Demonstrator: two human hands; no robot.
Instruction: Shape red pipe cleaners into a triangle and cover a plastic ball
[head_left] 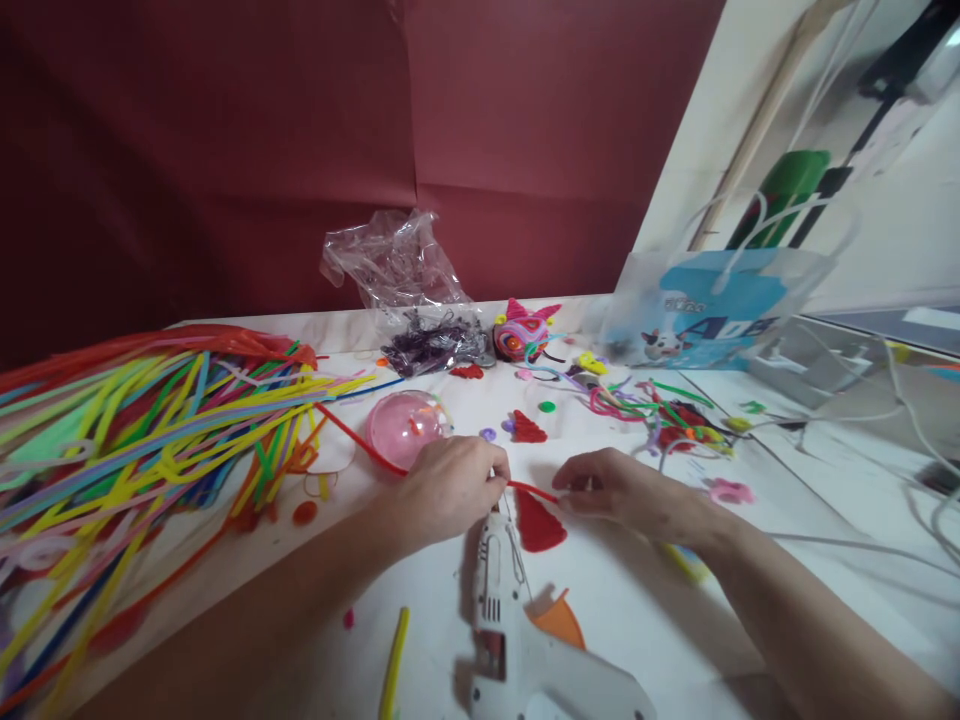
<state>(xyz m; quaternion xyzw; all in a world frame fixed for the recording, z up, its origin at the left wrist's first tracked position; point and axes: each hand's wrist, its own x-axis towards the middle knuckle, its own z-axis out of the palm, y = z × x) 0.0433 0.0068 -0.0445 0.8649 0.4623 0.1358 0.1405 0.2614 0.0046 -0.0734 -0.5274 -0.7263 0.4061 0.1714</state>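
Observation:
A red pipe cleaner (534, 489) stretches between my two hands above the white table. My left hand (457, 490) pinches it near the middle, and its long tail runs off left past a clear pink plastic dome (401, 428). The end on the other side is pinched by my right hand (611, 485). Just under the pipe cleaner lies a red fuzzy triangular piece (540, 522). A white hot glue gun (499, 620) rests on its side, its nozzle close to my left fingertips. Beside the gun are an orange curved piece (560, 620) and a yellow pipe cleaner (395, 660).
Loose coloured pipe cleaners (165, 430) pile up at the left. Toward the back are a clear plastic bag (405, 260), a pink eared figure (521, 335) and a blue-white carrier bag (697, 310). Cables (862, 545) cross the right side. A smaller red triangle (529, 427) lies farther back.

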